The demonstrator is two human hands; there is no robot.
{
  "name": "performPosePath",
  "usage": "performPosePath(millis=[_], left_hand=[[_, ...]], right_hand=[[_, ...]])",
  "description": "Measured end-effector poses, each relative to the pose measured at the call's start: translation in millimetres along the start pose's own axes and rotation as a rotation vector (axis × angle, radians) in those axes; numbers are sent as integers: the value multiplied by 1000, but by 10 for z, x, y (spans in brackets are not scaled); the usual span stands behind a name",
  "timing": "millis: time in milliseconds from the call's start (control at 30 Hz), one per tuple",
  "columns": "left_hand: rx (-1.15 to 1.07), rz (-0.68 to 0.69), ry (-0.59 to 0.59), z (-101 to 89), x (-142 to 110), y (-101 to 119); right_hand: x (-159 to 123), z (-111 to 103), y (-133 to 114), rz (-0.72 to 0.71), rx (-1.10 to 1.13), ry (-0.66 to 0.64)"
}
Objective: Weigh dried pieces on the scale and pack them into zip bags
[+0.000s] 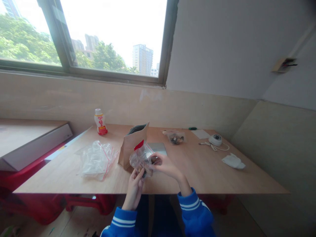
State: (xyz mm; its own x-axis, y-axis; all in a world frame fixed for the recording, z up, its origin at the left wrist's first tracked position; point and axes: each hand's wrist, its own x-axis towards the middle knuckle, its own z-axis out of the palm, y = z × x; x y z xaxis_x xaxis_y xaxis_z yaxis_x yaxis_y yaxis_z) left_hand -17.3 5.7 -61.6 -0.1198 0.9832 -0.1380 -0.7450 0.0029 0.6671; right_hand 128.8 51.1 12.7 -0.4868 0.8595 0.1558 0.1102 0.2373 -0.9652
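Both sleeves (195, 210) are bright blue with white stripes. The kraft paper pouch (130, 153) is tan, with a dark lining and a red label. The small plastic bag (139, 161) is clear over dark brown contents. The larger zip bag (97, 160) is clear with red seal lines. The bench (209, 174) is pale wood.

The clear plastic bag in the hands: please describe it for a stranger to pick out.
On the wooden table under the window, find the brown paper pouch. Just before it, the clear bag sits between left hand and right hand; the other clear bags lie untouched.
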Motion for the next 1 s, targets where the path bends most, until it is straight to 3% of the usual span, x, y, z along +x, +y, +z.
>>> performPosePath(millis=[167,333,433,600,667,767,1000], left_hand=[[-11,7,10,38,-20,43],[-36,-16,46,53,-21,51],[-32,-50,76,50,-22,41],[-4,-79,37,61,-67,69],[3,-81,36,60,-83,86],[7,-69,38,46,-83,103],[-7,-82,47,50,-76,122]], right_hand=[[49,-105,-27,-25,48,141],[306,-234,-250,-218,97,370],[605,-169,-479,-356,161,566],[1033,107,-711,-576,78,682],[1106,192,-684,-631,-20,671],[1112,243,-576,-641,-175,527],[1010,175,-515,-595,-528,365]])
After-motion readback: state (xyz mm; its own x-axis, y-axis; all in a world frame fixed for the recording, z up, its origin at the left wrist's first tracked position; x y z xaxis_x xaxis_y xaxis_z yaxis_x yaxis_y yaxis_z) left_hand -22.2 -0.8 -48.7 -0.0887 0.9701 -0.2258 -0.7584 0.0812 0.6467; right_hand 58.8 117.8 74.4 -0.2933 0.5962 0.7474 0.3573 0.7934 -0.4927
